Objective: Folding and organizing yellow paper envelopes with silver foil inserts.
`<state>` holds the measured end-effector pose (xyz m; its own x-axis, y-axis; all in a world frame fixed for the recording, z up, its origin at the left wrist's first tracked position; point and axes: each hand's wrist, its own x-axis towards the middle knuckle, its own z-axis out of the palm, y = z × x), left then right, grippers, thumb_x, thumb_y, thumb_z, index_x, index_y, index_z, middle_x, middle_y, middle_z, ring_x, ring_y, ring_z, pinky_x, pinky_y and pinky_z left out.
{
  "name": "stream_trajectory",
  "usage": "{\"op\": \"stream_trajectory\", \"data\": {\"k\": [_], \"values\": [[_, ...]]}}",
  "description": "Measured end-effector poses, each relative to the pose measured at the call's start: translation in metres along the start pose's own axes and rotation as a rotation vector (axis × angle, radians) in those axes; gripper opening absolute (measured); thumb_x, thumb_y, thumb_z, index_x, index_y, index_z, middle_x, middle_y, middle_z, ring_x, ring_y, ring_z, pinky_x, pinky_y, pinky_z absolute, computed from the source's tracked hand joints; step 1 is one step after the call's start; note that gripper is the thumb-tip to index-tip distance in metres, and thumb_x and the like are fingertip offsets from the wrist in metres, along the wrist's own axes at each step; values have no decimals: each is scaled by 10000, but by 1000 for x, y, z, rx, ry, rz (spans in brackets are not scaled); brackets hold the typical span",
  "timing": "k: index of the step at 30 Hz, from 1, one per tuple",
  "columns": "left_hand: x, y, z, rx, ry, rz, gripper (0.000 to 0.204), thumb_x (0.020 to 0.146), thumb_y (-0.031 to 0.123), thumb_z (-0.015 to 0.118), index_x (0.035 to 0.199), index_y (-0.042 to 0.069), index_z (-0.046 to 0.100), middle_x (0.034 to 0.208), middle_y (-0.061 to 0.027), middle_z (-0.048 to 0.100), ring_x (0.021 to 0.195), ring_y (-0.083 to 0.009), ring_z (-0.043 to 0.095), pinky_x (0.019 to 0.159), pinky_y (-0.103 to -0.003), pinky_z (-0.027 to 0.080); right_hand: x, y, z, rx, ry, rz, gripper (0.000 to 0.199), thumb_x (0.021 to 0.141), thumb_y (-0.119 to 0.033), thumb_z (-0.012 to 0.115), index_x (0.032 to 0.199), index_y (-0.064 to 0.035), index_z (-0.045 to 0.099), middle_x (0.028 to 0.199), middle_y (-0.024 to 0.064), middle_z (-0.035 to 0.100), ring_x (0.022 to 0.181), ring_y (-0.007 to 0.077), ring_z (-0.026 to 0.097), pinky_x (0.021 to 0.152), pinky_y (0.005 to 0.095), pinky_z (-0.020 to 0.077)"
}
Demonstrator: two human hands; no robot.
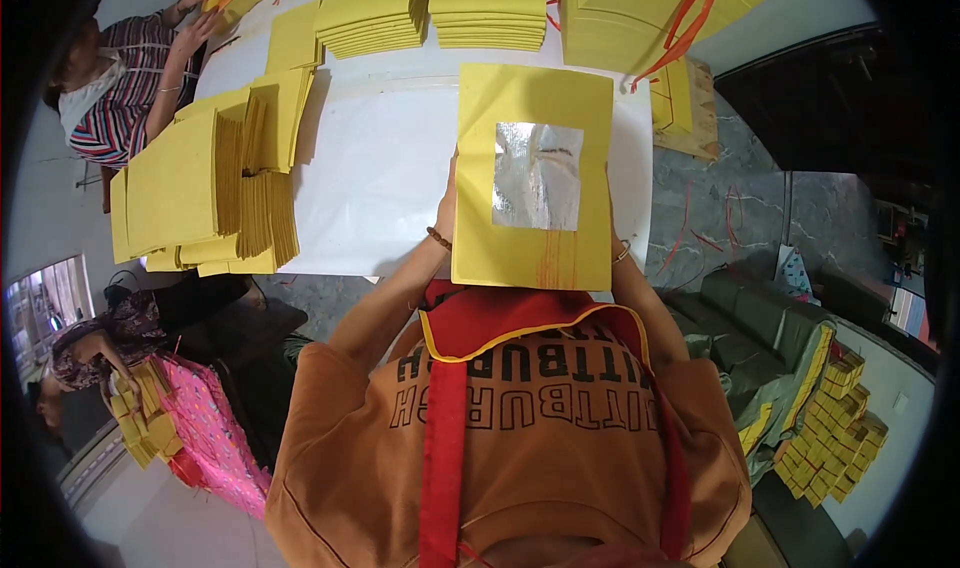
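Observation:
In front of my chest I hold a yellow joss paper bundle (480, 238) upright between both hands, over the table's near edge. A wrinkled silver foil square sits on its face, with red streaks below. My left hand (449, 200) is closed on the bundle's left edge, a beaded bracelet at the wrist. Along the right edge my right hand (616, 228) grips it, mostly hidden behind the paper. The fingers of both hands are largely out of sight, and the bundle's thickness cannot be made out. Stacks of folded yellow paper (185, 183) stand to the left on the table.
The white table (365, 183) carries more yellow stacks (487, 8) at the far side and a large yellow block (660, 18) tied with red ribbon. One person (120, 98) works at the far left, another (100, 353) at the lower left. Yellow bundles (830, 433) are piled lower right.

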<state>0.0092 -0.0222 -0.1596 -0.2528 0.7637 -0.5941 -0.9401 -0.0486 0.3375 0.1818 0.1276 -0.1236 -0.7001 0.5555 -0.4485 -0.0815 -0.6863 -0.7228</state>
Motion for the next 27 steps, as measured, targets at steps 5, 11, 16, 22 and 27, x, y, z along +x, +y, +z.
{"op": "stream_trajectory", "data": {"k": [5,11,16,22,27], "values": [[-35,24,43,769,3,448,590,991,445,242,1442,67,213,1452,-93,293,1303,-220,318,1079,-326,236,4,-24,-3,-125,-17,-399,511,1009,-354,292,1397,-21,294,1397,83,358,1274,183,362,1077,324,276],[-103,84,107,1143,-27,1011,483,929,321,487,1326,50,434,1408,-114,378,1275,-235,373,1052,-395,267,-26,-118,46,-1096,-64,-961,499,917,-248,465,1374,-77,365,1464,138,285,1367,231,241,1111,425,161],[-120,78,157,2103,-613,913,618,750,345,704,1270,72,515,1381,-282,295,1285,-394,305,1055,-449,253,8,-135,106,-1934,-516,-1181,392,935,-315,433,1313,-220,478,1442,46,346,1350,248,282,1100,512,138],[-122,55,133,2173,-521,771,809,675,500,717,1367,207,416,1443,-248,218,1352,-439,161,1052,-610,114,34,-131,95,-1923,-755,-1069,403,951,-360,382,1320,-225,472,1447,14,343,1353,240,278,1111,511,127],[-118,36,117,2266,-464,933,865,554,522,763,1330,300,453,1427,-178,292,1347,-409,195,1031,-631,133,34,-124,96,-1884,-628,-1146,418,933,-405,423,1313,-232,455,1439,41,344,1331,258,309,1097,513,195]]}}
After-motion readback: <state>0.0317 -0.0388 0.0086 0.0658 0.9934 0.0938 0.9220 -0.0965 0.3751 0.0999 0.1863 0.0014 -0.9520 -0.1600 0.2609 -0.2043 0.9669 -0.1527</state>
